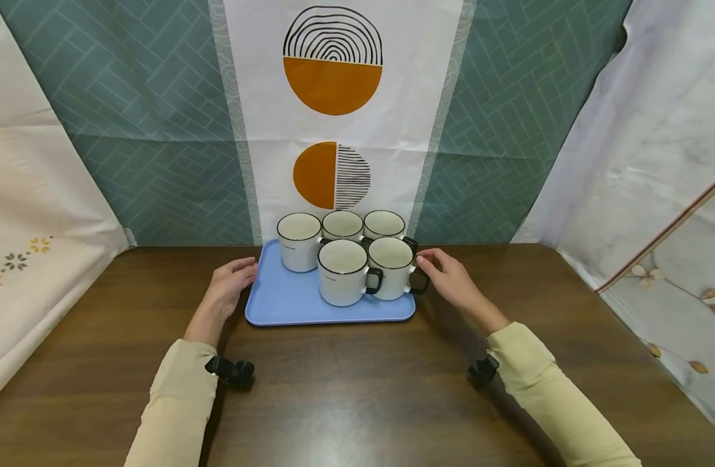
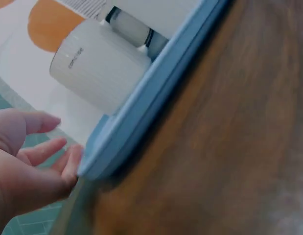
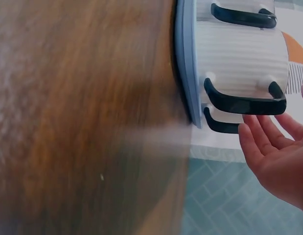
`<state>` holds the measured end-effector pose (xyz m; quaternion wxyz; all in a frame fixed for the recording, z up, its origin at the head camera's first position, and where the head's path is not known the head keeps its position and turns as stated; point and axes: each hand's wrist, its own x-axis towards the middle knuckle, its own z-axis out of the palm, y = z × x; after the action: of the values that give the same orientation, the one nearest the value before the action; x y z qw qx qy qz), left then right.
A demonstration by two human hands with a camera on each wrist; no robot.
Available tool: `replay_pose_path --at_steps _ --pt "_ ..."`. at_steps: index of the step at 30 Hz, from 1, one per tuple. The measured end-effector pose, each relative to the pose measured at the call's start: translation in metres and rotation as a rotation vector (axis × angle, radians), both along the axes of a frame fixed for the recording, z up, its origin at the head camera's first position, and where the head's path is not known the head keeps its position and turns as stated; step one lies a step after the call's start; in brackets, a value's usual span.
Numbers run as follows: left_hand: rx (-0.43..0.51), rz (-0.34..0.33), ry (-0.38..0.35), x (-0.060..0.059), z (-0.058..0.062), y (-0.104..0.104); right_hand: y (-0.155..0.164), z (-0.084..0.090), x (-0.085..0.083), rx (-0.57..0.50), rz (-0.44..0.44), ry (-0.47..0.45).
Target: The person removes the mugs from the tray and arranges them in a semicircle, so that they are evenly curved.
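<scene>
Blue tray point(image 1: 287, 301) sits at the counter's point(image 1: 357, 389) far middle, against the backdrop, carrying five white mugs point(image 1: 341, 272) crowded toward its back and right. Left hand point(image 1: 231, 282) is at the tray's left edge, grip loose, fingers straight, just at the rim. Right hand point(image 1: 448, 275) is at the right edge beside a mug handle point(image 1: 418, 281), grip likewise holding nothing. Risk: the load is off-centre; an uneven lift could tip the tray and slide the mugs together.

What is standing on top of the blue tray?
Five white mugs with black handles stand on the blue tray: three at the back, two in front. The front mugs hide the lower parts of the back ones. The near left part of the tray is bare.
</scene>
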<state>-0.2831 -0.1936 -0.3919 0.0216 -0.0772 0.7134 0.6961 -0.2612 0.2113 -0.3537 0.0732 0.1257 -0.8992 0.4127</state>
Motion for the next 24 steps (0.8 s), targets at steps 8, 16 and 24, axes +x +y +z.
replay_pose_path --at_steps 8,16,24 --pt "-0.013 0.079 -0.01 -0.002 -0.014 0.003 0.003 -0.009 -0.008 -0.207 -0.006 -0.144" --pt "-0.034 0.108 0.019 -0.004 -0.021 0.01 0.003 -0.009 -0.008 -0.245 0.022 -0.225" --pt "-0.106 0.076 -0.007 -0.004 -0.022 0.007 0.002 -0.014 -0.009 -0.219 0.079 -0.238"
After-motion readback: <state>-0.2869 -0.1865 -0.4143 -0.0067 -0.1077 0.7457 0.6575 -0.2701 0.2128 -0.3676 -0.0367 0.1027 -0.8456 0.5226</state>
